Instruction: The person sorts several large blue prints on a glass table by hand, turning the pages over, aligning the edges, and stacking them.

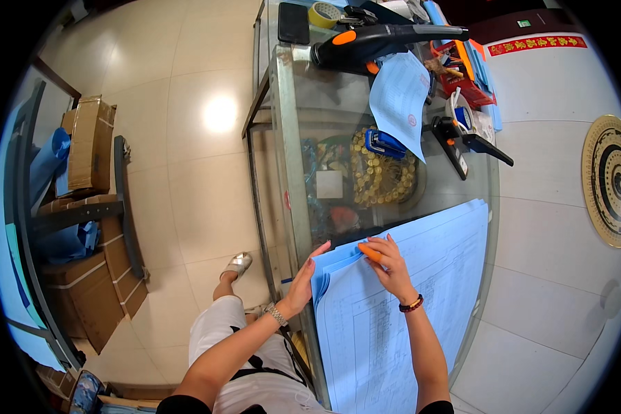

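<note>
A stack of large printed drawing sheets (pixel 414 310), tinted blue, lies on the glass tabletop before me. Its far left corner fans into several separate layers. My left hand (pixel 302 284) rests against the stack's left edge by that corner, fingers extended and thumb apart. My right hand (pixel 390 266) bends over the far edge, its fingertips on the upper layers. An orange finger cot (pixel 370 252) covers one of its digits. Whether a sheet is pinched between those fingers I cannot tell. Beyond the stack sits a blue stapler (pixel 385 144), partly beneath a curled printed sheet (pixel 401 101).
A black stapler (pixel 450 147) lies near the table's right side. Farther off are a black handheld appliance (pixel 388 41), a phone (pixel 293 23), a tape roll (pixel 324 14) and a red basket (pixel 460 77). Cardboard boxes (pixel 90 145) and a dark metal rack (pixel 77 217) stand left.
</note>
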Available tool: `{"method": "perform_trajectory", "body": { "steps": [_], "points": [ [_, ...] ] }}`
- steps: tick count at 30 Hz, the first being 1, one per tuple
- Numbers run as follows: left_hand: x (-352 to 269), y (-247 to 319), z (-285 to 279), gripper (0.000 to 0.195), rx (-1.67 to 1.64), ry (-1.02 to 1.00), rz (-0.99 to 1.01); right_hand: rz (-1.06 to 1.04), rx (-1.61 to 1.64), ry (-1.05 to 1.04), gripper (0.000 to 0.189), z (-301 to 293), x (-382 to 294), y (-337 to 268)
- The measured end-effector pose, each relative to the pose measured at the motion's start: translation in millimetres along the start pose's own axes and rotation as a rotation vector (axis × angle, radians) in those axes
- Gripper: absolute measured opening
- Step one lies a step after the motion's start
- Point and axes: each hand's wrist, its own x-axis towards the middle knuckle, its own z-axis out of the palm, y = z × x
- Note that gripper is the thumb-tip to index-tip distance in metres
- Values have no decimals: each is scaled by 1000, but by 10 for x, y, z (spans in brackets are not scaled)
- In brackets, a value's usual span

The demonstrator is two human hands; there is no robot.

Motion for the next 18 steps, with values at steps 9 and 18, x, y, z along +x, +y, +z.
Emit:
{"method": "perform_trajectory", "body": {
  "steps": [9,18],
  "points": [
    [-12,-47,-51,70,77,-47,50,16,-8,-8,41,-28,-48,-47],
    [-194,-147,-97,59,279,76,-116,37,5,11,45,-13,-91,-105]
  ]
}}
